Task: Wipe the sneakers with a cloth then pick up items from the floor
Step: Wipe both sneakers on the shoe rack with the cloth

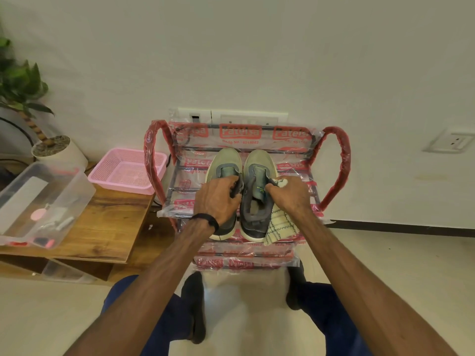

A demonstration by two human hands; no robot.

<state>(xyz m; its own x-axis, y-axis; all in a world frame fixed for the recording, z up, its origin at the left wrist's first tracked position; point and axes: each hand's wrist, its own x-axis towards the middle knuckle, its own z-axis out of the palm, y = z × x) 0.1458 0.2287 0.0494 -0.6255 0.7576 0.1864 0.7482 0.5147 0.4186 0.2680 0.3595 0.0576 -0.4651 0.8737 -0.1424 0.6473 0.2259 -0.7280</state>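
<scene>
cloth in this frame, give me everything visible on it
The cloth is pale cream with a thin dark grid pattern, soft woven fabric by its look. It is bunched in the right hand, a crumpled tuft poking out above the fingers beside the right sneaker. The rest hangs loose below the wrist, draping over the rack's front edge.

A pale wall (257, 60) fills the upper frame, with sockets (231, 116) at centre. A wooden bench (108, 222) stands left; cream floor (38, 317) below.
</scene>
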